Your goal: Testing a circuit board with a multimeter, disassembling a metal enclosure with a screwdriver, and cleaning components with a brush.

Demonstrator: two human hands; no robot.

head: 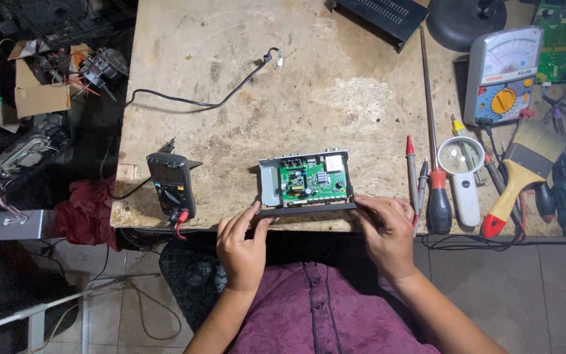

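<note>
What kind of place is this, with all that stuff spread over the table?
Most likely an electronics repair bench. An opened device with a green circuit board sits between the left hand and right hand, with a black digital multimeter, an analog meter and screwdrivers around it.

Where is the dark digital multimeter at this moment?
In the head view, the digital multimeter lies at the workbench's near edge, left of the opened device and nearest the left hand.

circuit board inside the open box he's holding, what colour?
Green circuit board, set in the open grey box; seen in the head view, the only one.
</note>
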